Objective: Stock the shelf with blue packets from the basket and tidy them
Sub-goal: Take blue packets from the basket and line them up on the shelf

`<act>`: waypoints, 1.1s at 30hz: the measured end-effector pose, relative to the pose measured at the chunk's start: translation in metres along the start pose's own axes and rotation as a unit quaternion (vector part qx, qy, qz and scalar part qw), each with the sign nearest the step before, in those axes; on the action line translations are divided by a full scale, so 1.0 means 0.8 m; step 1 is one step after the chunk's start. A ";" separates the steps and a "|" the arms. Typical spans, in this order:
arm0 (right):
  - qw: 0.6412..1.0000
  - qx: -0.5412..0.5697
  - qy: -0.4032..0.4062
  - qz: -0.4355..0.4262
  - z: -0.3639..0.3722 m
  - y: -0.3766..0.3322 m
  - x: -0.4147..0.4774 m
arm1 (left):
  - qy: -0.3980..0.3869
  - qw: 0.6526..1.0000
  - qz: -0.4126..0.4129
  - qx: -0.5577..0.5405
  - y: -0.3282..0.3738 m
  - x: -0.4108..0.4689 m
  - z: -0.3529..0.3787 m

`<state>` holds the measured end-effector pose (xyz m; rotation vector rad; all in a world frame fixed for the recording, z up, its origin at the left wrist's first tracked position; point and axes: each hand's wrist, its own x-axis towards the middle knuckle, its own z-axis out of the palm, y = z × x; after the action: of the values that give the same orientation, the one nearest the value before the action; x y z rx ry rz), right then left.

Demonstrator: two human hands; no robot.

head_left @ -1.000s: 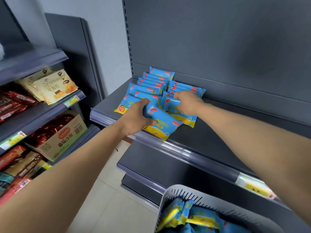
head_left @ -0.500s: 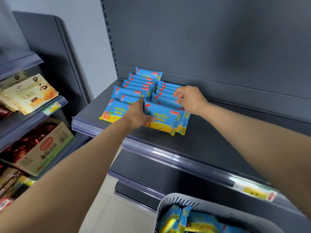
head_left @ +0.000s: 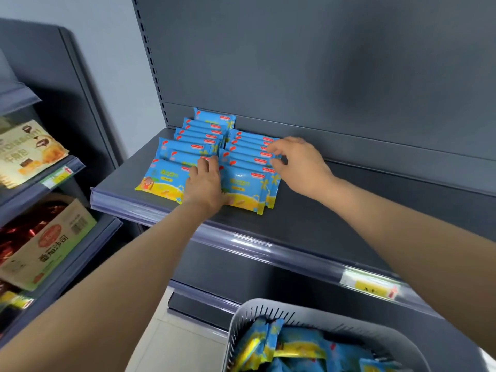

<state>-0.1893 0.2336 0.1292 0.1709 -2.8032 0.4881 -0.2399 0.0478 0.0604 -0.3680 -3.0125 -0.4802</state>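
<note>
Two rows of blue packets lie on the shelf, my flat left hand and curled right hand, grip unclear, squaring them; the basket holds more

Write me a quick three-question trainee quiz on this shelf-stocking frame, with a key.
1. True or false: the blue packets on the shelf lie in two overlapping rows side by side.
2. Multiple choice: the left hand
A. hangs in the air beside the shelf
B. lies flat on the front packets where the two rows meet
C. grips a packet lifted off the shelf
3. Short answer: what holds the packets not yet stocked?

Key: 1 true; 2 B; 3 the grey basket at the bottom of the view.
</note>
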 end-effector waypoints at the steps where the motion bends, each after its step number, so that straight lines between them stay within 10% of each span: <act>1: 1.000 -0.021 -0.002 -0.008 -0.005 -0.001 -0.005 | 0.004 1.000 0.005 0.025 0.003 -0.005 -0.004; 16: 0.972 -0.161 0.137 -0.101 -0.154 -0.039 -0.126 | 0.282 0.941 0.167 0.085 0.130 -0.160 -0.159; 33: 0.941 -0.101 0.254 -0.200 -0.288 -0.007 -0.314 | 0.358 0.906 0.129 0.185 0.311 -0.377 -0.197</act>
<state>0.1107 0.3245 0.2622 0.4824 -2.2117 0.1177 0.1182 0.1601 0.2526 -0.4313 -2.2232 0.0036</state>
